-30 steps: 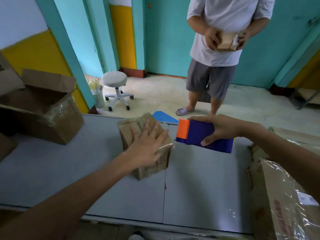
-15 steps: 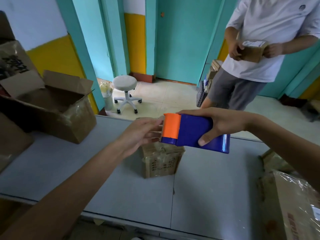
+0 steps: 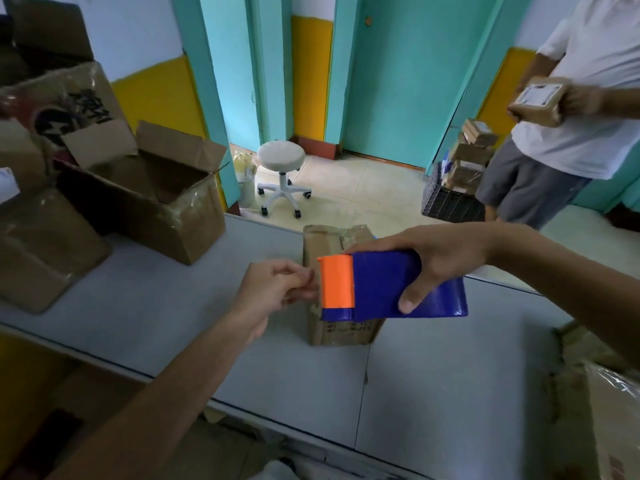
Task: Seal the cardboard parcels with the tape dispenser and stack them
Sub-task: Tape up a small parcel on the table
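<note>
A small cardboard parcel [image 3: 341,330] wrapped in clear tape stands on the grey table [image 3: 450,375], partly hidden behind the dispenser. My right hand [image 3: 426,261] grips the blue tape dispenser [image 3: 391,289] with its orange front end, held in the air above the parcel. My left hand [image 3: 277,289] is at the orange end, its fingertips pinched together at the dispenser's mouth; whether tape is between them I cannot tell.
An open cardboard box [image 3: 152,192] and other cartons [image 3: 45,244] fill the table's left. Another carton [image 3: 602,410] lies at the right edge. A person [image 3: 571,98] holds a small parcel [image 3: 536,100] beyond the table, near a crate of parcels [image 3: 453,199] and a stool [image 3: 282,168].
My left hand left the parcel's top and came up to the dispenser's orange end. The dispenser rose above the parcel. The view swung left, and the person stepped right.
</note>
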The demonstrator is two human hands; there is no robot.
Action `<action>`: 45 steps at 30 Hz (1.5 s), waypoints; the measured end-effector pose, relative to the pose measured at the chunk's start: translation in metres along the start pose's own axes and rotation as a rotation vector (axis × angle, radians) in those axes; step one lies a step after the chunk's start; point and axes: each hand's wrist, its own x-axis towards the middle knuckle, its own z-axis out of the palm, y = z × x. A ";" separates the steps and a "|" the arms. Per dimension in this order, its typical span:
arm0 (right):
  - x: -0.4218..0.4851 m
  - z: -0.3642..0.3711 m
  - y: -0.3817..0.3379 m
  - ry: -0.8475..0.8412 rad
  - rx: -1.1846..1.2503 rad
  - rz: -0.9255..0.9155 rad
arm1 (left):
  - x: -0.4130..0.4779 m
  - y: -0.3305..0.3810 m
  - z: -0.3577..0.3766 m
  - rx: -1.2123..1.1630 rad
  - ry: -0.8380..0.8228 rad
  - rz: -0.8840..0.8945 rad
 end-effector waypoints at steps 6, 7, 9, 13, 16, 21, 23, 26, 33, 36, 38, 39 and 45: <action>-0.026 -0.004 0.024 -0.075 0.010 0.122 | -0.008 -0.021 -0.012 -0.007 0.133 -0.008; -0.028 -0.005 0.027 -0.084 -0.011 0.145 | -0.008 -0.022 -0.007 0.003 0.136 -0.008; -0.033 -0.006 0.031 -0.123 -0.034 0.212 | -0.007 -0.026 0.004 -0.008 0.133 -0.022; -0.036 -0.010 0.031 -0.161 -0.053 0.308 | -0.006 -0.036 0.013 0.122 0.175 0.012; -0.029 -0.009 0.029 -0.163 -0.064 0.317 | -0.005 -0.041 0.014 0.205 0.242 0.040; -0.013 -0.008 0.026 -0.192 -0.051 0.328 | -0.005 -0.050 0.014 0.341 0.284 0.030; -0.010 -0.009 0.023 -0.206 -0.063 0.340 | -0.003 -0.051 0.013 0.344 0.252 0.000; -0.006 -0.009 0.022 -0.208 -0.083 0.356 | 0.005 -0.055 0.006 0.493 0.180 -0.015; -0.005 -0.009 0.020 -0.205 -0.117 0.368 | 0.022 -0.031 -0.017 0.834 0.368 0.085; -0.004 -0.008 0.019 -0.209 -0.116 0.370 | 0.019 -0.004 0.018 0.898 0.286 0.564; -0.004 -0.007 0.017 -0.205 -0.120 0.362 | 0.020 -0.009 0.045 1.071 0.075 0.632; -0.005 -0.006 0.018 -0.199 -0.117 0.360 | 0.023 -0.018 0.053 1.169 -0.018 0.620; -0.013 0.001 0.029 -0.133 -0.048 0.327 | 0.046 -0.046 0.053 1.330 -0.106 0.603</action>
